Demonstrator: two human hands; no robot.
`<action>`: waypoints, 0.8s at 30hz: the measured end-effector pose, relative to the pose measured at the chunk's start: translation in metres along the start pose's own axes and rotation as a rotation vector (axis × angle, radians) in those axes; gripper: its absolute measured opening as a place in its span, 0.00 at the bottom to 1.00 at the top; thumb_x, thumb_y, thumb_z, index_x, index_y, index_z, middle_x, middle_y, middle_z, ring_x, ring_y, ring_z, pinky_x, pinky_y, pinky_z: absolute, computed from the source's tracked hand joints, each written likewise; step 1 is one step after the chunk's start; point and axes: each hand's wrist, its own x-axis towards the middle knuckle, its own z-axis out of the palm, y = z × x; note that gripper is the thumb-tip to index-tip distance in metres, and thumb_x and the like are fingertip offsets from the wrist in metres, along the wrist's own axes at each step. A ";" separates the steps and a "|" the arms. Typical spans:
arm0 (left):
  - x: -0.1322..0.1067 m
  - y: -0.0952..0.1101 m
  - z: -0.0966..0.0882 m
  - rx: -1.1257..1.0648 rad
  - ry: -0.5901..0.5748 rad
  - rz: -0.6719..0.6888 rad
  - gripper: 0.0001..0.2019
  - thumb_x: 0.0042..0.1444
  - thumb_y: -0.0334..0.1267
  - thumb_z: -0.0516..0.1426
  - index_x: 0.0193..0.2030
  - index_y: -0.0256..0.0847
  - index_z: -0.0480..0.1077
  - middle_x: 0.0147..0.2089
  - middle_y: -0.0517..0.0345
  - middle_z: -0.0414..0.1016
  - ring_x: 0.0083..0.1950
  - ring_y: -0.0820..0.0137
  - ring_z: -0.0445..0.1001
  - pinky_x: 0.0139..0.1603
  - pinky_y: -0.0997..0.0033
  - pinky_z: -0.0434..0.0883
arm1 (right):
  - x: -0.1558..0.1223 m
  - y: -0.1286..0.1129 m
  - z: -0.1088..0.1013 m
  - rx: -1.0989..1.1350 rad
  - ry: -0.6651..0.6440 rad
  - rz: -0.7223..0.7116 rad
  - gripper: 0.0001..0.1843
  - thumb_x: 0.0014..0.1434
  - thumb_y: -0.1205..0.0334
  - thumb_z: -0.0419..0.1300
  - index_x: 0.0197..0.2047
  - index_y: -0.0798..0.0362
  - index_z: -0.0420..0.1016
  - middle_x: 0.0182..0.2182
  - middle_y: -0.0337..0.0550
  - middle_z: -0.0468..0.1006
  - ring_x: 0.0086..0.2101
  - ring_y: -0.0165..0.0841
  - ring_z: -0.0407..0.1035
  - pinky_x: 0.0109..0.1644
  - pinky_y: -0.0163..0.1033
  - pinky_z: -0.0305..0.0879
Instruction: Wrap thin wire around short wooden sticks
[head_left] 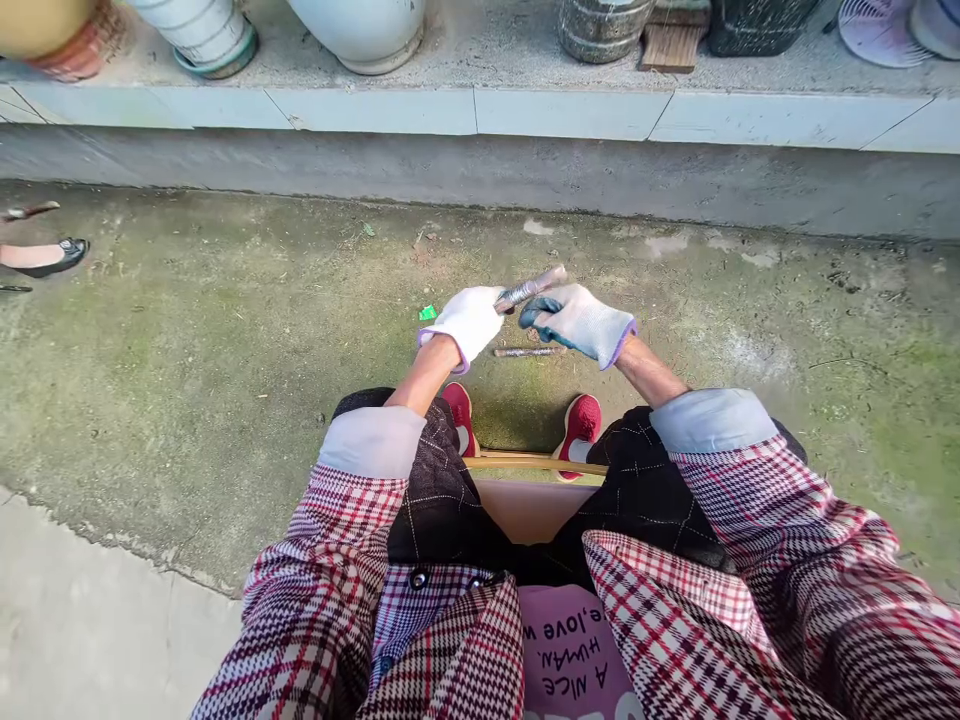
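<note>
We see the white-gloved left hand (466,325) closed on a ribbed grey metal rod (531,288) (its near end hidden in the glove). The blue-palmed gloved right hand (579,322) curls just beside it, grip unclear. A second thin rod (529,351) lies on the mossy concrete ground (225,330).

Red plaid jacket (757,560), white gloves (465,325), black quilted trousers (645,490), red shoes (579,430)

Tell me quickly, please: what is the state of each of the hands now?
Left hand: closed, holding a metal rod.
Right hand: curled next to the rod; cannot tell if it grips it.
</note>
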 end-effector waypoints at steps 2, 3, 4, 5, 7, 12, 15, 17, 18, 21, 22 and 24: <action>0.001 -0.002 0.004 0.181 0.000 -0.023 0.16 0.60 0.34 0.52 0.50 0.43 0.78 0.44 0.46 0.81 0.46 0.59 0.79 0.44 0.67 0.70 | -0.002 -0.003 0.005 -0.117 -0.080 -0.038 0.07 0.52 0.69 0.61 0.28 0.52 0.80 0.20 0.36 0.74 0.21 0.26 0.63 0.25 0.33 0.57; 0.001 -0.004 0.006 0.260 -0.019 -0.034 0.17 0.60 0.34 0.52 0.50 0.42 0.78 0.45 0.44 0.82 0.47 0.58 0.79 0.45 0.66 0.70 | -0.004 -0.005 0.004 -0.153 -0.110 -0.041 0.07 0.52 0.70 0.61 0.26 0.52 0.80 0.20 0.37 0.74 0.20 0.26 0.62 0.25 0.34 0.57; 0.001 -0.005 0.009 0.315 -0.060 -0.043 0.17 0.60 0.34 0.52 0.51 0.42 0.78 0.45 0.42 0.81 0.48 0.57 0.79 0.46 0.66 0.70 | -0.006 -0.007 0.002 -0.175 -0.124 -0.034 0.08 0.52 0.70 0.61 0.25 0.52 0.79 0.19 0.37 0.74 0.20 0.27 0.61 0.24 0.34 0.56; 0.002 -0.005 0.012 0.357 -0.103 -0.042 0.18 0.60 0.34 0.52 0.51 0.41 0.79 0.45 0.41 0.81 0.48 0.57 0.80 0.47 0.65 0.71 | -0.008 -0.009 -0.002 -0.181 -0.114 -0.028 0.08 0.52 0.70 0.62 0.25 0.52 0.79 0.19 0.37 0.73 0.20 0.27 0.61 0.24 0.35 0.56; 0.001 -0.005 0.016 0.399 -0.166 0.000 0.17 0.59 0.34 0.53 0.51 0.39 0.79 0.45 0.41 0.82 0.47 0.57 0.80 0.46 0.66 0.71 | -0.011 -0.012 -0.014 -0.172 -0.045 -0.030 0.06 0.53 0.70 0.62 0.29 0.53 0.81 0.21 0.39 0.75 0.22 0.28 0.62 0.25 0.34 0.57; -0.001 0.002 0.017 0.297 -0.197 0.216 0.16 0.59 0.37 0.53 0.49 0.44 0.79 0.43 0.49 0.82 0.42 0.62 0.79 0.40 0.69 0.69 | -0.008 -0.001 -0.040 -0.045 0.119 0.049 0.11 0.58 0.68 0.59 0.39 0.59 0.83 0.22 0.40 0.73 0.21 0.24 0.61 0.24 0.32 0.57; -0.003 0.005 0.014 0.231 -0.154 0.235 0.17 0.59 0.37 0.54 0.52 0.47 0.78 0.43 0.54 0.83 0.41 0.65 0.79 0.38 0.71 0.68 | -0.001 0.008 -0.039 0.095 0.136 0.105 0.12 0.55 0.68 0.59 0.38 0.60 0.83 0.19 0.36 0.70 0.18 0.22 0.59 0.20 0.30 0.54; -0.005 0.005 0.013 0.225 -0.131 0.207 0.17 0.60 0.37 0.53 0.53 0.48 0.78 0.44 0.54 0.83 0.41 0.65 0.79 0.38 0.72 0.68 | 0.004 0.009 -0.034 0.167 0.133 0.115 0.12 0.53 0.70 0.58 0.37 0.60 0.83 0.18 0.35 0.69 0.18 0.22 0.59 0.19 0.29 0.54; -0.006 0.006 0.012 0.228 -0.129 0.194 0.18 0.60 0.37 0.53 0.53 0.48 0.78 0.44 0.54 0.83 0.41 0.65 0.79 0.38 0.72 0.68 | 0.005 0.009 -0.032 0.194 0.131 0.119 0.12 0.52 0.70 0.57 0.36 0.61 0.82 0.18 0.35 0.69 0.17 0.22 0.58 0.18 0.29 0.54; -0.009 0.009 0.008 0.226 -0.139 0.151 0.17 0.59 0.35 0.55 0.52 0.46 0.79 0.44 0.53 0.83 0.42 0.65 0.79 0.40 0.73 0.68 | 0.007 0.006 -0.028 0.229 0.113 0.124 0.13 0.51 0.71 0.56 0.35 0.61 0.82 0.17 0.34 0.69 0.17 0.23 0.57 0.17 0.30 0.55; -0.011 0.010 0.007 0.223 -0.140 0.136 0.16 0.58 0.35 0.55 0.51 0.44 0.79 0.43 0.53 0.83 0.42 0.65 0.79 0.40 0.74 0.68 | 0.007 0.005 -0.027 0.232 0.108 0.124 0.13 0.51 0.70 0.56 0.35 0.61 0.82 0.17 0.34 0.69 0.17 0.23 0.58 0.17 0.30 0.56; -0.013 0.014 0.004 0.219 -0.141 0.116 0.15 0.59 0.36 0.56 0.49 0.42 0.79 0.42 0.52 0.83 0.41 0.66 0.79 0.42 0.74 0.68 | 0.007 0.006 -0.027 0.225 0.095 0.125 0.13 0.51 0.69 0.57 0.35 0.61 0.82 0.18 0.34 0.70 0.17 0.23 0.59 0.17 0.30 0.57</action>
